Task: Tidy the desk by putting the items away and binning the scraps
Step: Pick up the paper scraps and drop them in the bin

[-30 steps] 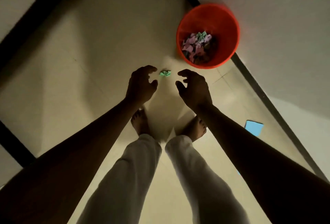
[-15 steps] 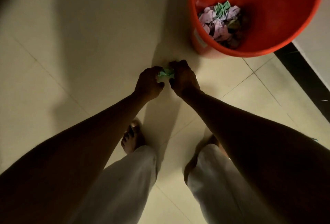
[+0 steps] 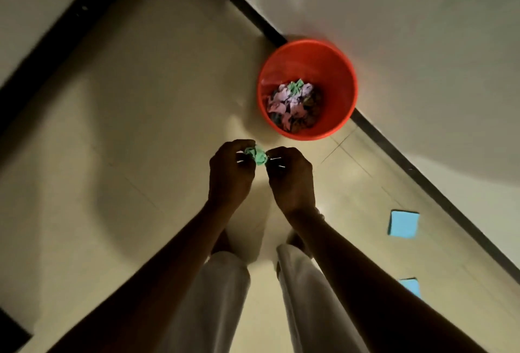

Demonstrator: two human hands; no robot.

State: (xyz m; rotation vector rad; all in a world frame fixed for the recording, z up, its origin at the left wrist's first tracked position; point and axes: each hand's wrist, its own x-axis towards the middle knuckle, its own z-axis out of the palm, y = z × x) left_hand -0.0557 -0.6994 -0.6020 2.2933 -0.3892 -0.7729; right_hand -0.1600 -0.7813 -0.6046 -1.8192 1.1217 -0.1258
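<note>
Head camera looks straight down. Nearest, at six o'clock, are two pale trouser legs, with both bare forearms crossing over them and hiding most of the feet. On the cream tiled floor at four o'clock from the hands lies a flat blue sticky note. A second blue note sits closer in at five o'clock, partly covered by the right arm.

At the centre the left hand and right hand are raised side by side above the floor. Between them is a crumpled green paper scrap. The fingers of both hands are curled in, and the fingertips of each pinch the scrap from opposite sides. The backs of the hands face the camera, so the thumbs are mostly hidden.

Just beyond, at one o'clock from the hands, stands an orange bin, apart from the hands, with nothing between it and the scrap. It holds a heap of crumpled pink and green scraps. The bin stands against a black skirting strip running from eleven to four o'clock, with a pale wall behind it.
</note>
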